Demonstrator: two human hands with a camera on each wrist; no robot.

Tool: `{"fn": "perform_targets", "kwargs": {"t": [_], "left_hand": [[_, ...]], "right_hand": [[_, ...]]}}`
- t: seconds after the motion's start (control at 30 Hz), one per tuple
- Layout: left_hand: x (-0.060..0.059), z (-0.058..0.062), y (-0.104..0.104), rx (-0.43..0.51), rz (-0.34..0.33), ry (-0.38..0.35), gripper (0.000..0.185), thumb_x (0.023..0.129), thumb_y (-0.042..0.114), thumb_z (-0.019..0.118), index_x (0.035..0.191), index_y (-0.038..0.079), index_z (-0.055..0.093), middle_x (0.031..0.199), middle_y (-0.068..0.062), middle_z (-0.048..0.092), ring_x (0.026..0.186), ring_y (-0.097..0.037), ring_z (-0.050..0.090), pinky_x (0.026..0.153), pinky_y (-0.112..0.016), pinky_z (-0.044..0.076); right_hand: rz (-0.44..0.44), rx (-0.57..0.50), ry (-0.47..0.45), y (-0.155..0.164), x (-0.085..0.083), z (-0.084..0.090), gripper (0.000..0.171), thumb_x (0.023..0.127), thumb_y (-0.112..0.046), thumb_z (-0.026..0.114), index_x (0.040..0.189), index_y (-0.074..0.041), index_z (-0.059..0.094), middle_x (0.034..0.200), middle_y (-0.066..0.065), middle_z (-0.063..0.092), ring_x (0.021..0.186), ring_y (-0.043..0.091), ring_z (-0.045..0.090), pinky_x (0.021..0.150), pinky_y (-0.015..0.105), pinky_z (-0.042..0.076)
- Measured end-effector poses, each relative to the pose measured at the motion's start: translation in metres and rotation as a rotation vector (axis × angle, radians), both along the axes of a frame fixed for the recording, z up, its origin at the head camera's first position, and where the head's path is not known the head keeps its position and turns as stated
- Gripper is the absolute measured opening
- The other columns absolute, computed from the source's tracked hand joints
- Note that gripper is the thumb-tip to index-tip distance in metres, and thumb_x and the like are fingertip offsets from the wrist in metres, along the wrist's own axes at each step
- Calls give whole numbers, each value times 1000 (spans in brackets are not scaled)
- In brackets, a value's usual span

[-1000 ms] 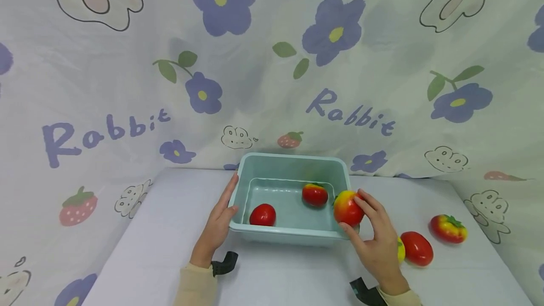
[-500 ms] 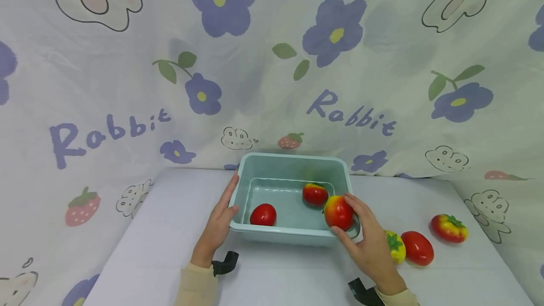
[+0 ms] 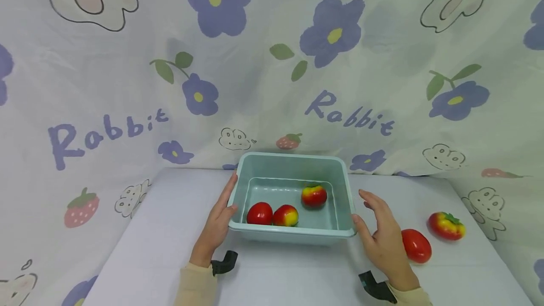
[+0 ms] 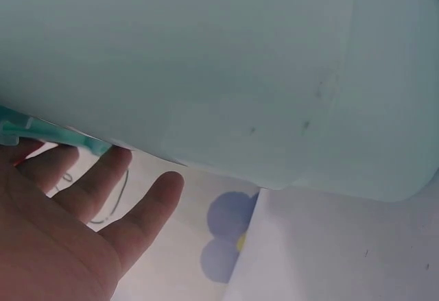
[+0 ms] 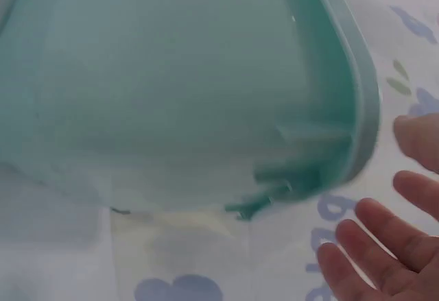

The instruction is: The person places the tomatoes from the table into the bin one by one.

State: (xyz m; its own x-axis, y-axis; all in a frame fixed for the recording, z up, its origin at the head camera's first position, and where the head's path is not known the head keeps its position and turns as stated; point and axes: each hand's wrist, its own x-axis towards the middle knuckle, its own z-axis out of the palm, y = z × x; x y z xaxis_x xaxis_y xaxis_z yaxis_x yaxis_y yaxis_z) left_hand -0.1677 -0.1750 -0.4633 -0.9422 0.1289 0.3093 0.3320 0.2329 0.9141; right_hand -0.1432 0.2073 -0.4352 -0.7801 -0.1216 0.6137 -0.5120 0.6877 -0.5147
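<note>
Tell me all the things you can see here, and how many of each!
tub: one, pale teal, middle of the table, against the curtain.
tomatoes in the tub: three; a red one and a red-yellow one side by side near the front wall, a red-yellow one further back.
tomatoes on the table: two, right of the tub; a red one nearer, a red-yellow one further right.
table: one, white.
curtain: one, cream, with purple flowers, rabbits, strawberries.
left hand: one, fingers straight, resting on the tub's left wall.
right hand: one, open, beside the tub's right front corner, holding nothing.
</note>
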Motion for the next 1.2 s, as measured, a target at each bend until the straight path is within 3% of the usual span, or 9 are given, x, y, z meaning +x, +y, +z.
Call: {"fn": "perform_targets", "kwargs": {"t": [0.13,0.2,0.33,0.47,0.53,0.6,0.7,0.93,1.2], "left_hand": [[1,-1,0,7,6,-3,71,97,-5,32,162,20,20,167,5,16,154,-18,11,118,-63,15],[0,-1,1,5,3,-3,71,97,-5,32,162,20,20,168,4,16,154,-18,11,118,-63,14],[0,-2,1,3,1,-9,71,97,-5,31,162,20,19,168,5,15,154,-17,10,119,-61,14],[1,-1,0,7,5,-11,71,97,-4,31,162,19,20,167,5,16,154,-17,11,119,-61,15],[1,0,-1,11,2,-10,70,97,-4,31,162,19,20,167,6,16,154,-17,11,119,-61,15],[1,-1,-1,13,1,-11,71,97,-4,31,162,20,20,167,6,16,154,-17,11,119,-60,15],[1,-1,-1,16,2,-15,70,97,-4,30,162,21,19,167,6,16,154,-17,11,119,-61,15],[2,-1,0,14,0,-19,70,97,-4,30,162,20,19,168,6,15,154,-16,10,119,-58,15],[1,-2,0,19,-8,-13,70,98,-4,30,162,20,19,167,6,16,154,-15,10,119,-57,14]], "right_hand": [[-38,15,-64,8,1,3,70,86,-6,76,148,-5,45,142,15,55,114,36,62,80,5,45],[-61,17,-99,14,2,4,73,88,-8,75,151,-7,40,143,14,55,116,36,61,82,4,44],[-87,15,-144,27,6,2,74,89,-10,74,153,-6,36,142,16,55,120,35,57,97,0,27],[-115,46,-212,37,12,-6,70,92,-17,72,151,-3,38,141,17,54,121,34,54,94,-3,23],[-137,72,-268,41,15,-10,68,94,-22,71,150,-4,39,142,18,51,120,35,52,101,10,37],[-146,93,-317,47,17,-13,66,95,-26,70,149,-4,40,141,21,49,118,37,50,102,33,49],[-157,130,-390,56,21,-18,66,94,-27,71,147,-3,42,142,25,46,116,40,47,90,66,48],[-182,249,-574,68,22,-28,82,81,-36,83,145,-1,45,146,26,43,130,48,33,98,73,37],[-193,371,-688,71,21,-38,96,64,-41,93,142,-3,51,148,29,37,127,54,29,85,70,50]]}}
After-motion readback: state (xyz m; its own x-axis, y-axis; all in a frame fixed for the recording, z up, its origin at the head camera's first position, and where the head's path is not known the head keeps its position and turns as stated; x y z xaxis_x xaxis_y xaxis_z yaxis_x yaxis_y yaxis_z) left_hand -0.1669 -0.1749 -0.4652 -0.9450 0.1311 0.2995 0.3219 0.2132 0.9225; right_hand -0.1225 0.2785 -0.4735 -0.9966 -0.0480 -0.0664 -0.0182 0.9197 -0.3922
